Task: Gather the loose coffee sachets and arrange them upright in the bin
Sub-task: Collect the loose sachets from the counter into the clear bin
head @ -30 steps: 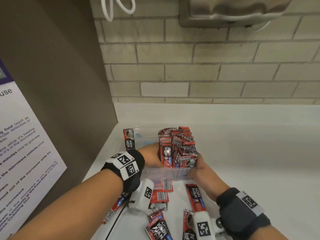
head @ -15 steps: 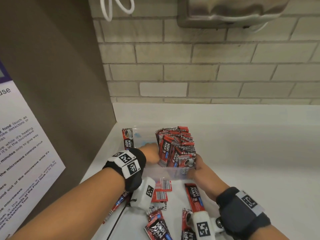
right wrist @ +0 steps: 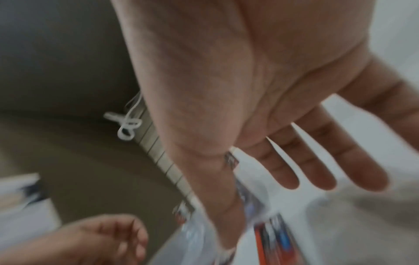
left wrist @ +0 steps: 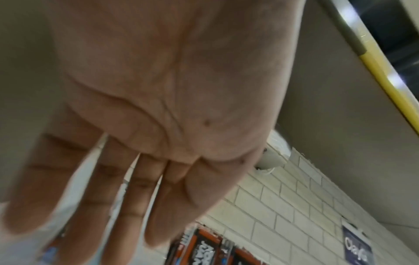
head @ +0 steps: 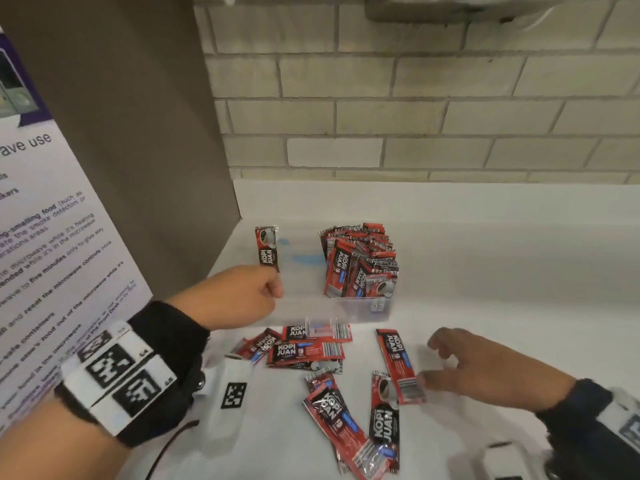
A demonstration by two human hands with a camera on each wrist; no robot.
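A clear plastic bin stands on the white counter. A packed bundle of red-and-black coffee sachets stands upright in its right half, also visible in the left wrist view. One lone sachet stands at its back left. Several loose sachets lie flat in front of the bin. My left hand is at the bin's left front corner, holding nothing, fingers relaxed. My right hand hovers with fingers spread, just right of a long loose sachet.
A brown cabinet panel with a printed notice closes off the left side. The brick wall runs behind the counter, with a metal dispenser above. Bare counter stretches to the right.
Both hands have let go of the upright bundle in the bin. The right hand pulled back to the front right beside a loose sachet. The left hand shifted left to the bin's corner.
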